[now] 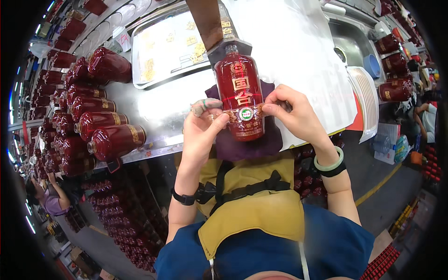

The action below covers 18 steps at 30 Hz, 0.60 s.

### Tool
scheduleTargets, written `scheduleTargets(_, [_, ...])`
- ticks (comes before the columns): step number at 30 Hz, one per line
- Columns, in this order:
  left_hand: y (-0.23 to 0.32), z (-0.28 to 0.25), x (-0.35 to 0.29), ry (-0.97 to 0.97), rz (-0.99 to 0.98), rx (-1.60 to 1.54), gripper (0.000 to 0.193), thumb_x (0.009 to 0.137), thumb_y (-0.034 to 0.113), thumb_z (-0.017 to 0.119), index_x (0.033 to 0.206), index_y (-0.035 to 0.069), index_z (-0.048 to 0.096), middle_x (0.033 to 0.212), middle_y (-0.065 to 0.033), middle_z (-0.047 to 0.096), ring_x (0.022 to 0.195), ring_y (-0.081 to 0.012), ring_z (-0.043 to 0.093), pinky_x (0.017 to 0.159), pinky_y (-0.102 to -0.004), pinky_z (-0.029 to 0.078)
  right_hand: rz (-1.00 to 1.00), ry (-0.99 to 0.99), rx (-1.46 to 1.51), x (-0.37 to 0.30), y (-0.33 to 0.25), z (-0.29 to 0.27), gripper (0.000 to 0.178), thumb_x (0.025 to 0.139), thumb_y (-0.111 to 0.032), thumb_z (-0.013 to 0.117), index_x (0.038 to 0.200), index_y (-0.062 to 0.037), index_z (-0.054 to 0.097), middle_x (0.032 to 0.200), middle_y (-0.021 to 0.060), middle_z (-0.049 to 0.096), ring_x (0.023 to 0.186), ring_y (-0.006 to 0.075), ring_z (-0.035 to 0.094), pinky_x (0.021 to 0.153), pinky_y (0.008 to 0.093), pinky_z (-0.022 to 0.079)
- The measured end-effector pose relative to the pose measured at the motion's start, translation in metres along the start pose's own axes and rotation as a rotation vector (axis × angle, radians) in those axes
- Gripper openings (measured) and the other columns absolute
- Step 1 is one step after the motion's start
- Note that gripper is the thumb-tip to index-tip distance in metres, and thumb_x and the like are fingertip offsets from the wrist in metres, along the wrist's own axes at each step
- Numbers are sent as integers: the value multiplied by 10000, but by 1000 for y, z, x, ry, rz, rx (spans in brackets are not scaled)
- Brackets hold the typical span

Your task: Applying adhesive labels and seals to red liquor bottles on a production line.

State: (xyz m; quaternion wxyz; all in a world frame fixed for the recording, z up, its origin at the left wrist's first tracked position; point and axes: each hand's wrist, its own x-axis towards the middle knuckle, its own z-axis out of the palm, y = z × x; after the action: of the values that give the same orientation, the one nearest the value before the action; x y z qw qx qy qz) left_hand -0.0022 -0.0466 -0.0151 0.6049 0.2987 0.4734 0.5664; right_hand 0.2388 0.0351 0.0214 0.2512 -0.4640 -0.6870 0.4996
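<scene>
A glossy dark red glass bottle [237, 72] with gold raised characters lies in front of me, its neck pointing away against a dark stand [207, 22]. Under it is a dark purple cloth [272, 135]. Across its lower body runs a gold patterned decal strip [232, 115] with a round green and white emblem. My left hand [199, 133], with pale covers on some fingertips, has its thumb on the strip's left end. Thumb and forefinger of my right hand [298, 115] pinch together at the strip's right end, against the bottle's side.
A white tray [135, 60] with gold decal pieces stands at the far left. Many red bottles [116, 141] crowd the table's left side. White sheeting [298, 56] covers the right, near a metal sink [352, 35] and a stack of pale sheets [368, 100]. A co-worker [55, 198] is at far left.
</scene>
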Motion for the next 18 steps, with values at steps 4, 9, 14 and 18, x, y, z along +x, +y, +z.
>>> scheduleTargets(4, [0, -1, 0, -15, 6, -6, 340, 945, -20, 723, 1251, 44, 589, 1014, -8, 626, 975, -104, 625, 870, -271, 535, -22, 3, 9, 0, 0, 0, 149, 922, -159, 749, 929, -11, 734, 826, 50, 616, 691, 135, 498, 640, 297, 414])
scheduleTargets(9, [0, -2, 1, -25, 1, -5, 334, 942, -24, 724, 1243, 37, 591, 1015, -6, 627, 979, -106, 629, 877, -277, 541, -26, 1, 21, 1, 0, 0, 148, 919, -163, 754, 925, -16, 736, 824, 50, 612, 689, 136, 495, 641, 298, 412])
scheduleTargets(14, [2, 0, 1, -11, 0, -1, 331, 940, -32, 722, 1238, 36, 593, 1015, -4, 626, 977, -103, 628, 880, -275, 541, -29, -2, 10, 1, 0, 0, 152, 914, -166, 762, 922, -17, 735, 811, 46, 599, 679, 133, 471, 630, 303, 400])
scheduleTargets(18, [4, 3, 0, 1, 10, 22, 345, 931, -45, 724, 1240, 28, 586, 1014, -15, 623, 980, -103, 627, 882, -272, 544, -32, 4, -4, 1, 1, 1, 154, 907, -165, 767, 915, -17, 727, 801, 36, 584, 669, 123, 444, 618, 296, 381])
